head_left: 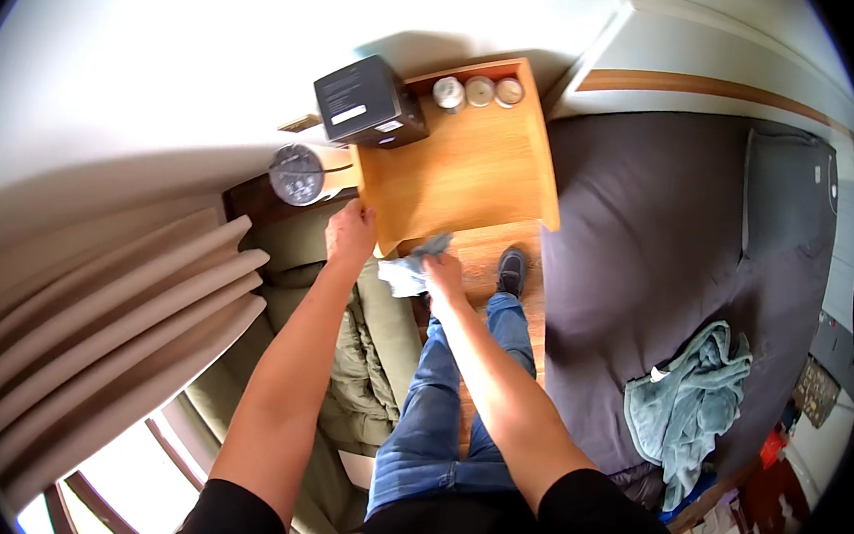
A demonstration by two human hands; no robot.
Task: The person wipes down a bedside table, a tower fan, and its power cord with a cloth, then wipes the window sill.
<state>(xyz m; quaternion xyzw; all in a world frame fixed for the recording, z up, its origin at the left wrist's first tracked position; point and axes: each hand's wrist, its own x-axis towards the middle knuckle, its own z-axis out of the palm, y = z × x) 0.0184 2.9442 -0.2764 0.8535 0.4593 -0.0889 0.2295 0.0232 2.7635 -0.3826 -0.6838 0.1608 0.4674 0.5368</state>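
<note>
My right hand (443, 275) is closed on a light grey-blue cloth (406, 273), which hangs by the front left corner of a wooden table (454, 184). Beside that table's left edge is my left hand (352, 231), its fingers curled in. Whatever it grips, if anything, is hidden. The table has a raised rim at its back and sides. On it, a black box (360, 101) stands at the back left, and three small round jars (479, 91) line the back right corner.
Left of the table stands a round clear container (297, 174) with dark contents. An olive padded seat (377, 333) lies below it, near beige curtains (111, 332). To the right, a bed with a dark grey cover (620, 242) carries a crumpled teal blanket (687, 403).
</note>
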